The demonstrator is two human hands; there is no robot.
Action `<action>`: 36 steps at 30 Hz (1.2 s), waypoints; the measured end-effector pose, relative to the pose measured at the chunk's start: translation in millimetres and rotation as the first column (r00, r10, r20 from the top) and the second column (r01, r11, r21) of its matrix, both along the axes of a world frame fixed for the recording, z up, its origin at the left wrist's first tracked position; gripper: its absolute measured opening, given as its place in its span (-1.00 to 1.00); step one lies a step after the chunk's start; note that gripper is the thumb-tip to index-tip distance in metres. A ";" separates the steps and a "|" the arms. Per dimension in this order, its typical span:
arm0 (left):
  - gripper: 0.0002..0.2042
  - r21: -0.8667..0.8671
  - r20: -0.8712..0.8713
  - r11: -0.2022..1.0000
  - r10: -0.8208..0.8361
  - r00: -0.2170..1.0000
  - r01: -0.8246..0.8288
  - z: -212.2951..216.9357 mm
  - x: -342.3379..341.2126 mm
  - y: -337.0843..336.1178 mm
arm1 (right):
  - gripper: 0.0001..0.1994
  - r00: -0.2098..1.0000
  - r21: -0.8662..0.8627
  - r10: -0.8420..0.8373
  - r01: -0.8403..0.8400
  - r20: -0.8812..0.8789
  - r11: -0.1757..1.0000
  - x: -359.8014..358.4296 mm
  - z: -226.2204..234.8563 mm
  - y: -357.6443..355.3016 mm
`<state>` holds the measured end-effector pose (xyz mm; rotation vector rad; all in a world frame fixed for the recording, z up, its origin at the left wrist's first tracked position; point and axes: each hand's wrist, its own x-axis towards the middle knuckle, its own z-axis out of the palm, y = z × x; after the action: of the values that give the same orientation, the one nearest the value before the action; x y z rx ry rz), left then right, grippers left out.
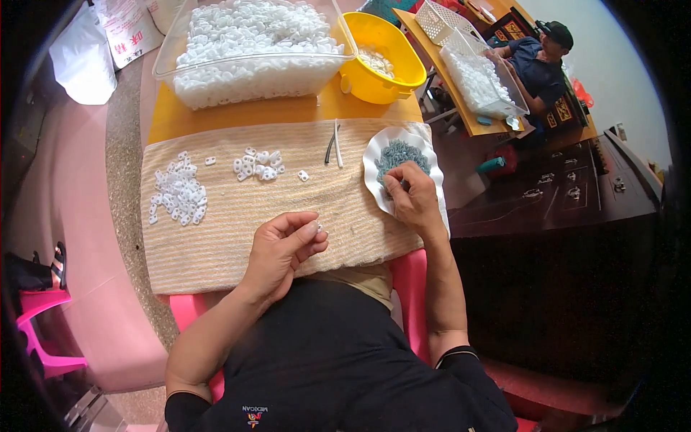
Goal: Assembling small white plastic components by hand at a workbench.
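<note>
My left hand (pixel 282 248) is closed in a pinch above the cloth's front part, with a small white plastic piece (pixel 319 227) just showing at the fingertips. My right hand (pixel 416 198) reaches over a white plate with a wavy rim (pixel 371 160). Its fingers are pinched at the heap of tiny grey-blue pieces (pixel 403 153) there; whatever lies between them is hidden. Left of the plate are a small pile of white plastic pieces with holes (pixel 260 165), a single white piece (pixel 303 175) and a larger pile (pixel 178 190) at the far left.
A striped towel (pixel 230 245) covers the near tabletop. Two thin sticks, one white (pixel 338 144) and one dark (pixel 330 147), lie on it. Behind stand a clear bin (pixel 169 72) of white pieces and a yellow tub (pixel 403 61). A person (pixel 536 65) sits at another table, upper right.
</note>
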<state>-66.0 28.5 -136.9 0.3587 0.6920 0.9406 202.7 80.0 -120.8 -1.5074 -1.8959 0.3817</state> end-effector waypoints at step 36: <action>-0.85 -0.004 0.079 1.000 -0.021 0.997 0.021 -1.7 -1.1 0.2 | -0.90 0.625 -0.337 -0.037 -0.369 -0.780 0.867 -100.0 -7.9 -48.7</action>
<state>-67.1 28.7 -138.6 0.3222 0.6170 0.9285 102.7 31.3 -128.7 -1.1198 -1.2605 1.4319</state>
